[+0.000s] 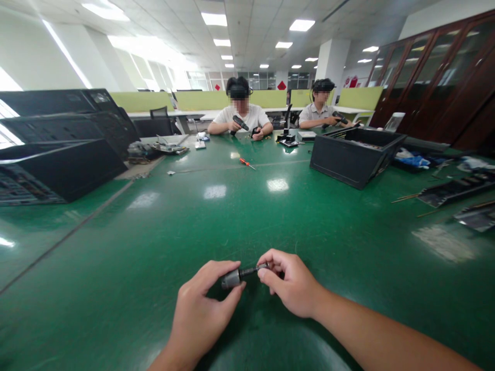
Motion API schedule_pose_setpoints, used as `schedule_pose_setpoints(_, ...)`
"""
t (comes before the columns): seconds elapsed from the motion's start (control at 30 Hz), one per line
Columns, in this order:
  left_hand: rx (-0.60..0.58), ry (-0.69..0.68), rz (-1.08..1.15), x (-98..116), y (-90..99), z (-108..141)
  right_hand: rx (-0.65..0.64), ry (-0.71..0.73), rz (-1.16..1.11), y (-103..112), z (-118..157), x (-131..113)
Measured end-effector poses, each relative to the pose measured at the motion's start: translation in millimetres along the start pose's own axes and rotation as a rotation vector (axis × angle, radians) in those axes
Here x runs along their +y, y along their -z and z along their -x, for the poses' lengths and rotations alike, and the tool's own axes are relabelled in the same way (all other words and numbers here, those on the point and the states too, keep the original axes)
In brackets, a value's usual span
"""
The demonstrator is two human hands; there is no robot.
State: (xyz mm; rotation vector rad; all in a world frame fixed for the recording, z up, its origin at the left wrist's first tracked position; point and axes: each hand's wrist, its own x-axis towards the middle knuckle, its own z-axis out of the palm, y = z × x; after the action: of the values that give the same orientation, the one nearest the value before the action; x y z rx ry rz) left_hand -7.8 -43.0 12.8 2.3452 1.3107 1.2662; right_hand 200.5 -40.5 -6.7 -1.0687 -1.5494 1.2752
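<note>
Low over the near part of the green table, both hands are on one small metal part, a grey cylinder with a thin dark shaft. My left hand has thumb and fingers around the thick grey cylinder at its left end. At the other end, my right hand pinches the shaft's tip between thumb and forefinger. Its remaining fingers are curled behind, and what they cover is hidden. The part lies nearly level, with its right end slightly higher in view.
A red-handled screwdriver lies farther up the table. A black bin stands right, near metal parts. Dark computer cases stand left. Across the table, two people each hold a power drill.
</note>
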Motion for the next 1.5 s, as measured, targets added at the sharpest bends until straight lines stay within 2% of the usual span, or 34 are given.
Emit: schedule_pose_setpoints(1.5, 0.028, -0.035, -0.021, -1.7, 4.9, -4.7, 0.049, -0.006, -0.043, 0.4, -1.9, 0.9)
